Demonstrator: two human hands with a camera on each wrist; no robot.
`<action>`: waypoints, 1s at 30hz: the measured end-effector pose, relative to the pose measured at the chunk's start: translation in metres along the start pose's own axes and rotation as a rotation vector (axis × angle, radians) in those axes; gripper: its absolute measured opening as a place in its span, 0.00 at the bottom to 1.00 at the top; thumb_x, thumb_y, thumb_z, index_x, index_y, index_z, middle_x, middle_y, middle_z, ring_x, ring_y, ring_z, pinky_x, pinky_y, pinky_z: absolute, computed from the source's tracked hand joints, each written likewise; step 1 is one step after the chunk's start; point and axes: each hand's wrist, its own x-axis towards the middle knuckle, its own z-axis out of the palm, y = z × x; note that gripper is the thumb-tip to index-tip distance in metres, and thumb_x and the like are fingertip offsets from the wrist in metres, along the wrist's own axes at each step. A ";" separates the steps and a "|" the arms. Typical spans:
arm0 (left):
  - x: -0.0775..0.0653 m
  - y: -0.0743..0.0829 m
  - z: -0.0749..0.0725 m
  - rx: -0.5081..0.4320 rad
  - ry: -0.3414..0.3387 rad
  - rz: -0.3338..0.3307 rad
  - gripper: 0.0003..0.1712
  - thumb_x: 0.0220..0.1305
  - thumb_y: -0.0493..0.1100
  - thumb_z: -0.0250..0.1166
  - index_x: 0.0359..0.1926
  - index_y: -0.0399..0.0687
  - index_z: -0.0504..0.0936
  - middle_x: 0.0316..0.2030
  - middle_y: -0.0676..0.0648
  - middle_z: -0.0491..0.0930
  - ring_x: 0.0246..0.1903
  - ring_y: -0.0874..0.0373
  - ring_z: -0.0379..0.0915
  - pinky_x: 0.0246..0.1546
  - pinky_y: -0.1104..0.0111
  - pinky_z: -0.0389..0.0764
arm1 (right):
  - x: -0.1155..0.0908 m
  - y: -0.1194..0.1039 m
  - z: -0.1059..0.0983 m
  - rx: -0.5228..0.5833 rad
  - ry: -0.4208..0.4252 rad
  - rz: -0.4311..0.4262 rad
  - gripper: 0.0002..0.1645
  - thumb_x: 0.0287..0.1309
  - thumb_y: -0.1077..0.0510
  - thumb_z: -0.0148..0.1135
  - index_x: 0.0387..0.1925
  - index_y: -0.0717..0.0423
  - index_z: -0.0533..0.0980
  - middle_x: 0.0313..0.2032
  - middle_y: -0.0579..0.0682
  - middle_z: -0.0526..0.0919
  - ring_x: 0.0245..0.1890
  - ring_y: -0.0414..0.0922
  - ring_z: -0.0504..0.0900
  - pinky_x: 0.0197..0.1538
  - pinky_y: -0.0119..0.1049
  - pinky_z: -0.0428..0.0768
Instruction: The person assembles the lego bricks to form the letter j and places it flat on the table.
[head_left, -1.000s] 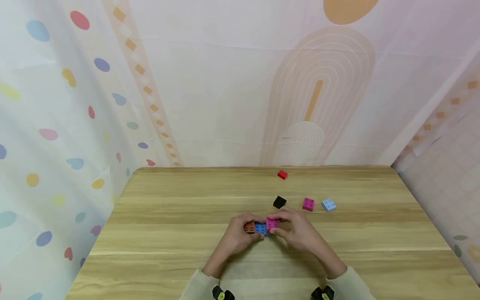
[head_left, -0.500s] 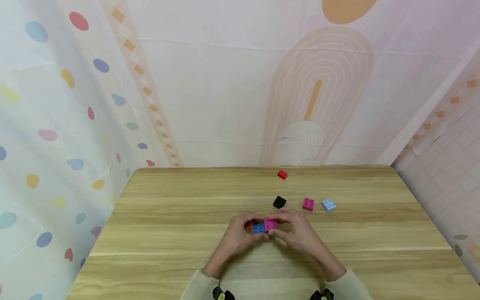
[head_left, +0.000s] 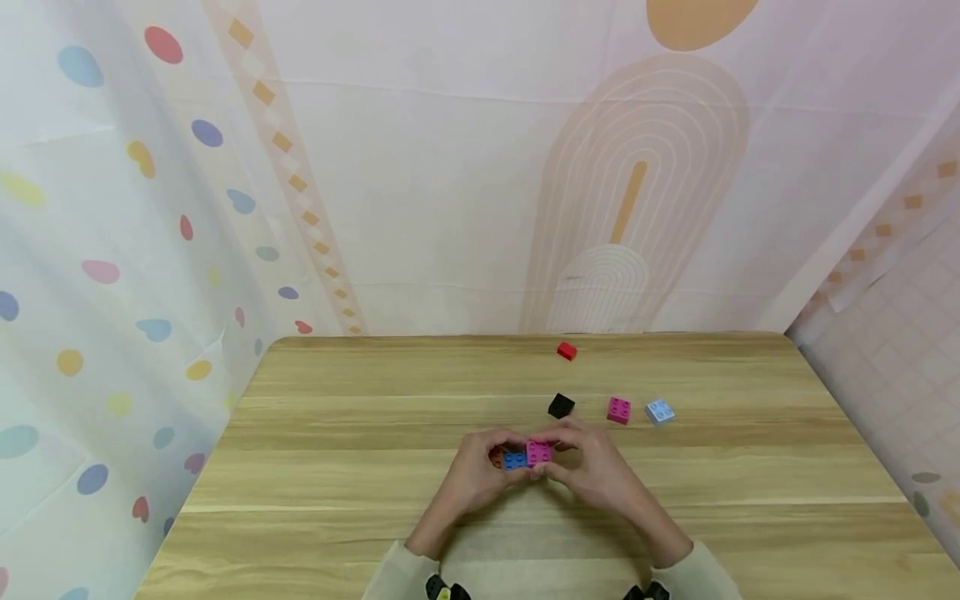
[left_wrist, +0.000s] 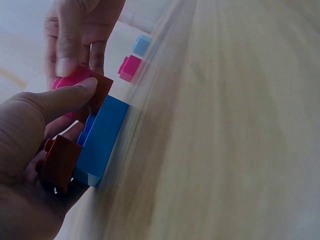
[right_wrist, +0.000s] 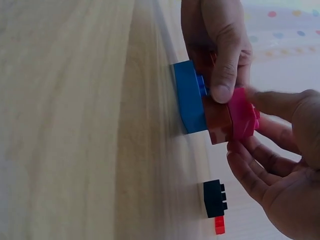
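Note:
My left hand (head_left: 482, 468) grips a small build of toy building bricks from its left side. A long blue brick (left_wrist: 104, 142) forms the base, with a brown brick (left_wrist: 61, 162) at its left end and another brown brick (right_wrist: 218, 122) at its right end. On top of the right brown brick sits a pink brick (head_left: 537, 452), pinched between the thumb and fingers of my right hand (head_left: 592, 467). In the right wrist view, the left thumb (right_wrist: 222, 87) presses beside the pink brick and the right brown one. My left palm partly hides the left brown brick.
Beyond the hands on the wooden table (head_left: 337, 425) lie a black brick (head_left: 561, 406), a darker pink brick (head_left: 618, 410) and a light blue brick (head_left: 660, 411). A small red brick (head_left: 567, 351) lies near the back edge, before a patterned curtain (head_left: 450, 208).
The pink brick and the build under it have shifted slightly left. My left thumb has come further right along the build, close to the right thumb. The loose bricks stay put.

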 end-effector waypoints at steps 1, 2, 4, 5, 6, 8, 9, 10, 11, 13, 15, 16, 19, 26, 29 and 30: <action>0.000 0.000 0.000 -0.002 0.002 -0.001 0.19 0.56 0.51 0.80 0.48 0.57 0.89 0.47 0.55 0.88 0.49 0.58 0.82 0.51 0.64 0.82 | 0.000 0.000 -0.001 -0.007 -0.001 -0.001 0.22 0.60 0.54 0.74 0.56 0.45 0.84 0.47 0.40 0.84 0.50 0.43 0.83 0.55 0.41 0.85; 0.000 0.000 0.000 -0.003 0.003 0.000 0.19 0.55 0.51 0.80 0.48 0.57 0.89 0.47 0.56 0.88 0.49 0.59 0.82 0.51 0.65 0.82 | 0.001 0.000 -0.002 -0.013 -0.002 0.000 0.21 0.60 0.53 0.74 0.56 0.45 0.84 0.47 0.40 0.84 0.50 0.44 0.84 0.55 0.42 0.85; 0.000 0.000 -0.001 -0.003 0.005 0.004 0.19 0.55 0.51 0.80 0.47 0.57 0.89 0.46 0.56 0.89 0.49 0.59 0.82 0.52 0.65 0.81 | 0.002 -0.001 -0.004 -0.014 0.001 0.010 0.21 0.62 0.52 0.73 0.56 0.47 0.83 0.48 0.42 0.85 0.51 0.45 0.84 0.56 0.44 0.84; 0.000 -0.001 -0.001 -0.004 0.006 0.004 0.19 0.54 0.50 0.81 0.47 0.57 0.89 0.46 0.56 0.89 0.49 0.59 0.82 0.53 0.65 0.81 | 0.002 -0.001 -0.005 -0.009 0.003 0.018 0.21 0.62 0.52 0.72 0.56 0.48 0.83 0.49 0.43 0.85 0.51 0.46 0.84 0.56 0.45 0.84; 0.000 -0.001 -0.001 -0.007 0.007 0.006 0.19 0.54 0.50 0.81 0.47 0.57 0.88 0.46 0.56 0.89 0.49 0.58 0.82 0.53 0.65 0.81 | 0.002 -0.001 -0.006 -0.007 0.006 0.028 0.21 0.63 0.52 0.72 0.57 0.49 0.83 0.50 0.44 0.86 0.52 0.48 0.84 0.56 0.46 0.84; -0.001 -0.001 -0.002 -0.012 0.010 0.007 0.19 0.54 0.49 0.81 0.47 0.56 0.88 0.46 0.55 0.89 0.49 0.58 0.82 0.53 0.65 0.81 | 0.003 -0.001 -0.009 0.009 0.008 0.045 0.22 0.64 0.52 0.71 0.58 0.51 0.82 0.53 0.48 0.86 0.53 0.51 0.84 0.57 0.49 0.84; -0.001 -0.001 -0.002 -0.014 0.011 0.005 0.19 0.53 0.48 0.81 0.47 0.56 0.88 0.46 0.55 0.89 0.49 0.58 0.82 0.52 0.66 0.82 | 0.004 -0.001 -0.011 0.019 0.009 0.048 0.23 0.64 0.53 0.71 0.59 0.52 0.81 0.54 0.50 0.85 0.54 0.52 0.84 0.58 0.51 0.83; -0.001 -0.001 -0.002 -0.016 0.012 0.005 0.19 0.53 0.48 0.81 0.47 0.56 0.88 0.46 0.55 0.89 0.49 0.58 0.82 0.52 0.66 0.82 | 0.004 0.000 -0.013 0.019 0.010 0.051 0.23 0.64 0.53 0.71 0.60 0.53 0.81 0.55 0.52 0.85 0.54 0.54 0.84 0.58 0.52 0.83; -0.001 -0.001 -0.002 -0.018 0.012 0.004 0.19 0.54 0.48 0.81 0.47 0.56 0.88 0.46 0.55 0.89 0.49 0.58 0.82 0.52 0.66 0.82 | 0.004 0.001 -0.014 0.020 0.014 0.053 0.24 0.65 0.52 0.70 0.60 0.53 0.81 0.56 0.52 0.85 0.55 0.54 0.84 0.59 0.53 0.83; -0.001 -0.001 -0.001 -0.021 0.008 0.002 0.19 0.54 0.47 0.81 0.48 0.55 0.88 0.46 0.55 0.89 0.50 0.58 0.82 0.53 0.65 0.82 | 0.004 0.003 -0.018 0.017 0.027 0.048 0.25 0.65 0.52 0.70 0.61 0.53 0.80 0.56 0.54 0.85 0.55 0.55 0.84 0.59 0.53 0.82; -0.001 0.000 0.000 -0.023 0.004 -0.003 0.20 0.54 0.47 0.81 0.48 0.55 0.88 0.47 0.54 0.89 0.50 0.57 0.82 0.54 0.65 0.81 | 0.006 0.006 -0.021 0.020 0.050 0.037 0.25 0.64 0.52 0.71 0.61 0.54 0.80 0.56 0.55 0.85 0.55 0.56 0.84 0.59 0.53 0.83; -0.001 0.000 0.001 -0.022 0.001 -0.006 0.20 0.54 0.47 0.81 0.48 0.55 0.88 0.47 0.54 0.89 0.51 0.57 0.82 0.54 0.65 0.81 | 0.006 0.008 -0.022 0.023 0.061 0.033 0.26 0.63 0.53 0.72 0.61 0.55 0.79 0.56 0.56 0.85 0.54 0.56 0.84 0.59 0.52 0.83; -0.001 0.000 0.002 -0.021 0.004 -0.013 0.20 0.53 0.47 0.81 0.48 0.54 0.88 0.47 0.54 0.89 0.51 0.57 0.82 0.54 0.65 0.81 | 0.008 0.013 -0.026 0.041 0.092 0.011 0.28 0.61 0.56 0.73 0.61 0.58 0.79 0.56 0.59 0.84 0.54 0.58 0.84 0.59 0.53 0.83; -0.001 0.001 0.002 -0.013 0.011 -0.027 0.20 0.53 0.47 0.81 0.48 0.54 0.88 0.47 0.53 0.89 0.50 0.57 0.82 0.52 0.64 0.82 | 0.017 0.021 -0.029 0.032 0.119 0.060 0.31 0.61 0.55 0.73 0.64 0.58 0.77 0.60 0.59 0.82 0.57 0.57 0.83 0.60 0.53 0.82; -0.001 0.001 0.001 -0.012 0.010 -0.026 0.20 0.53 0.46 0.81 0.48 0.54 0.88 0.47 0.53 0.89 0.49 0.57 0.82 0.51 0.65 0.82 | 0.021 0.023 -0.028 0.027 0.131 0.092 0.31 0.61 0.55 0.74 0.64 0.58 0.77 0.60 0.58 0.82 0.57 0.57 0.83 0.60 0.52 0.82; -0.001 0.000 0.001 -0.013 0.009 -0.025 0.20 0.53 0.46 0.81 0.48 0.54 0.88 0.46 0.53 0.89 0.49 0.58 0.82 0.51 0.66 0.82 | 0.022 0.024 -0.028 0.026 0.132 0.101 0.31 0.61 0.55 0.74 0.64 0.58 0.77 0.60 0.58 0.82 0.57 0.57 0.83 0.60 0.52 0.82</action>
